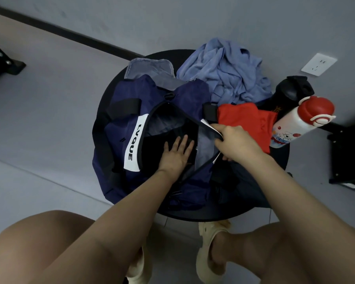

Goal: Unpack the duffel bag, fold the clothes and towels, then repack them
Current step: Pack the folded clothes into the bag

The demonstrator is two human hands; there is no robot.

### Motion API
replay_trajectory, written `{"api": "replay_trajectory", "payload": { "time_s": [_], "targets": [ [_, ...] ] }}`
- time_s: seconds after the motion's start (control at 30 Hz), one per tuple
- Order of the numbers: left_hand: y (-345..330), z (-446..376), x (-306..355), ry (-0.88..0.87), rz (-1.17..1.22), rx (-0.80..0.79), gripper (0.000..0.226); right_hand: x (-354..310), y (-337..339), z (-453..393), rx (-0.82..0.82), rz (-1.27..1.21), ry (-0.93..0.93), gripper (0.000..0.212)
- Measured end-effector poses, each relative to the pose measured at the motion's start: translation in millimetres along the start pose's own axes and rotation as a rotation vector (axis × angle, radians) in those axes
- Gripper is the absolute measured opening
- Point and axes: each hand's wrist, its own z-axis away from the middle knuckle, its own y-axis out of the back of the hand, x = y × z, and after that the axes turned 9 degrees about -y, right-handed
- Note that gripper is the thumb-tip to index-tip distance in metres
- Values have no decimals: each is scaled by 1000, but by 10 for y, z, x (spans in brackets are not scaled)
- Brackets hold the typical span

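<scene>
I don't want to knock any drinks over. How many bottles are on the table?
2. A black bottle stands at the table's far right edge; the white bottle with a red cap is right beside it, nearer me.

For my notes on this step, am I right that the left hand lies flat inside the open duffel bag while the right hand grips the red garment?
Not quite. In the head view the right hand grips the edge of the duffel bag, holding the opening apart; the red garment lies untouched beside it. The left hand does lie flat inside.

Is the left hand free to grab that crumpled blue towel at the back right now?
Probably not at once: the left hand lies flat inside the open bag, and the raised bag stands between it and the towel.
</scene>
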Motion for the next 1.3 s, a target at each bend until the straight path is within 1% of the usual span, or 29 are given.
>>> {"api": "replay_trajectory", "payload": {
  "time_s": [0.07, 0.13, 0.2, 0.27, 0.47, 0.6, 0.67, 0.73, 0.8, 0.87, 0.9, 1.0, 1.13, 1.17, 1.23, 1.3],
  "targets": [
    [8, -14, 9, -2, -9, -28, 71, -6, -63, -7, 43, -3, 31, 42],
    [30, -11, 10, -20, -29, -40, 79, 2, -95, -10, 83, 21, 47, 47],
    [58, 10, -14, -62, -43, -53, 85, 19, -94, -2, 118, 67, 45, 51],
    [95, 43, -71, -106, -48, -64, 89, 38, -86, 8, 136, 71, 33, 51],
    [291, 196, -280, -261, -77, -108, 74, 64, -80, -33, 183, 61, 9, 46],
    [412, 348, -368, -402, -181, -145, 65, 71, -68, -72, 204, 51, -3, 46],
    [387, 414, -354, -440, -194, -158, 62, 58, -60, -70, 201, 57, -15, 47],
    [319, 453, -270, -426, -156, -180, 60, 51, -57, -65, 199, 60, -16, 48],
    [241, 471, -175, -385, -34, -246, 61, 47, -64, -52, 194, 63, -13, 45],
    [145, 476, -116, -374, 49, -315, 67, 35, -76, -41, 189, 72, -1, 40],
    [102, 485, -101, -379, 41, -324, 71, 25, -80, -33, 184, 79, 4, 38],
    [31, 502, -102, -383, -19, -314, 77, -8, -84, -11, 171, 100, 2, 37],
    [150, 530, -132, -368, 15, -265, 68, -6, -78, -14, 176, 96, 7, 38],
    [180, 552, -158, -333, 21, -233, 71, -1, -73, -14, 176, 93, 4, 39],
    [197, 620, -227, -231, -10, -182, 87, 8, -69, -10, 176, 88, 0, 41],
    [166, 680, -299, -136, -64, -214, 96, 1, -70, 5, 174, 88, -2, 40]
  ]
}}
